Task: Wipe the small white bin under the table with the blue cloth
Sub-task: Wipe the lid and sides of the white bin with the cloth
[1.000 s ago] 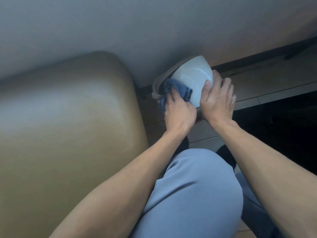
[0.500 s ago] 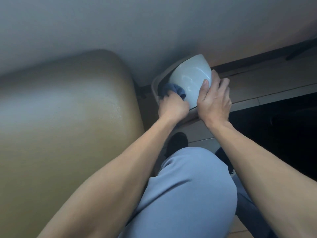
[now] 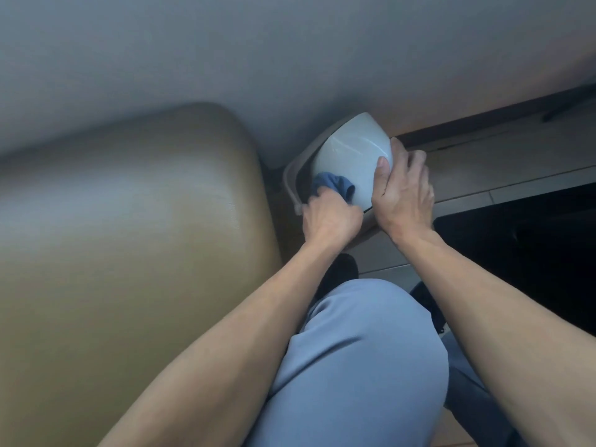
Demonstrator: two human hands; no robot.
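Note:
The small white bin (image 3: 350, 156) lies tilted on its side near the wall, its beige rim (image 3: 292, 175) turned to the left. My left hand (image 3: 330, 217) grips the bunched blue cloth (image 3: 333, 185) and presses it against the bin's lower left side by the rim. My right hand (image 3: 403, 191) holds the bin's right side, thumb on the white wall and fingers wrapped behind it. The bin's far side and opening are hidden.
A tan padded seat (image 3: 129, 253) fills the left half. The grey wall (image 3: 290, 53) runs across the top with a dark skirting (image 3: 483, 119) at the right. My knee in blue trousers (image 3: 354, 366) is below the hands. A dark area (image 3: 532, 246) lies at right on the tiled floor.
My left hand with the cloth has slid down and left along the bin toward its rim. The right hand keeps its hold; the bin has tilted slightly.

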